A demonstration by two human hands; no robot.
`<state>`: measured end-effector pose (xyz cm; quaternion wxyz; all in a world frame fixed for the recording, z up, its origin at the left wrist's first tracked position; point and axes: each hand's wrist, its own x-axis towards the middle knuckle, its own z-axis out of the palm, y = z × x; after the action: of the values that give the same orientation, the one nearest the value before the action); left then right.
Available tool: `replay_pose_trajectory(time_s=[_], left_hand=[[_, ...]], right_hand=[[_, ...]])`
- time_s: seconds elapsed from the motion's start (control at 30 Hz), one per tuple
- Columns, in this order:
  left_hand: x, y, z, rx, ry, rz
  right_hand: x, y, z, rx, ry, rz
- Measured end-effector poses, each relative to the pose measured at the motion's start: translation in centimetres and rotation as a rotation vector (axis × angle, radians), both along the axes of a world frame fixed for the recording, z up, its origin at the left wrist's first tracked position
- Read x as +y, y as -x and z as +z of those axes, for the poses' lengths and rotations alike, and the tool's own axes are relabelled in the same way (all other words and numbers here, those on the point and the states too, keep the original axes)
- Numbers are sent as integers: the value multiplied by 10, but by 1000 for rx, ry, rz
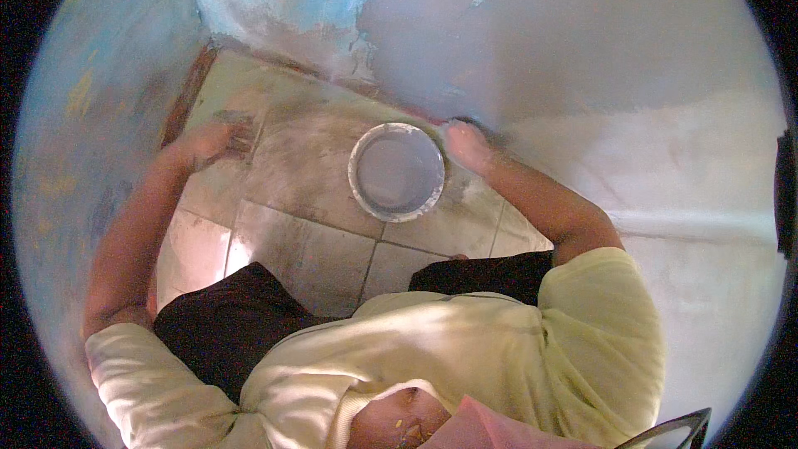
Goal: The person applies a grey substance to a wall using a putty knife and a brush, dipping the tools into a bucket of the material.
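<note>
My right hand (471,144) is curled at the foot of the wall, just right of the bucket, and looks smeared by motion. A dark shape beside its knuckles is too unclear to name, so whether the fingers hold something cannot be told. My left hand (217,142) hovers over or rests on the floor near the left wall, its blurred fingers spread and nothing visible in them. Between the hands stands a round bucket (351,176) with a whitish, paint-smeared rim. Inside it is a grey, paint-like liquid (399,168).
Grey coating (430,31) covers part of the facing wall, beside a patchy blue area (274,0). The left wall (81,156) is mottled blue and close to my arm. Dirty floor tiles (312,243) lie between my dark-clothed legs (218,318).
</note>
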<state>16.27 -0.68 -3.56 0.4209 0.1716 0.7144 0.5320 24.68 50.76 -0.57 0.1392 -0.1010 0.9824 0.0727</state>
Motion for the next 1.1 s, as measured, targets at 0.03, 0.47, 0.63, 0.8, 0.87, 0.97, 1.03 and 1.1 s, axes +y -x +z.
replay_pose_trajectory(time_s=[0.03,0.47,0.63,0.8,0.87,0.97,1.03,1.1], left_hand=[[-2,-3,10,-171,-89,199],[-21,-18,88,-181,89,423],[-54,-13,54,225,103,43],[-56,-15,47,13,198,89],[-54,-13,50,-30,168,70],[-45,-14,69,384,460,-231],[-53,-22,57,160,385,25],[-62,-30,55,176,345,47]], right_hand=[[-45,11,14,-90,-32,-108],[-172,64,109,492,484,364],[-129,6,168,74,549,-39],[-99,-52,106,-169,540,-81],[-74,-58,47,-134,580,105],[-81,-66,21,-137,524,279],[-87,-67,25,-178,432,281],[-89,-65,31,-321,526,135]])
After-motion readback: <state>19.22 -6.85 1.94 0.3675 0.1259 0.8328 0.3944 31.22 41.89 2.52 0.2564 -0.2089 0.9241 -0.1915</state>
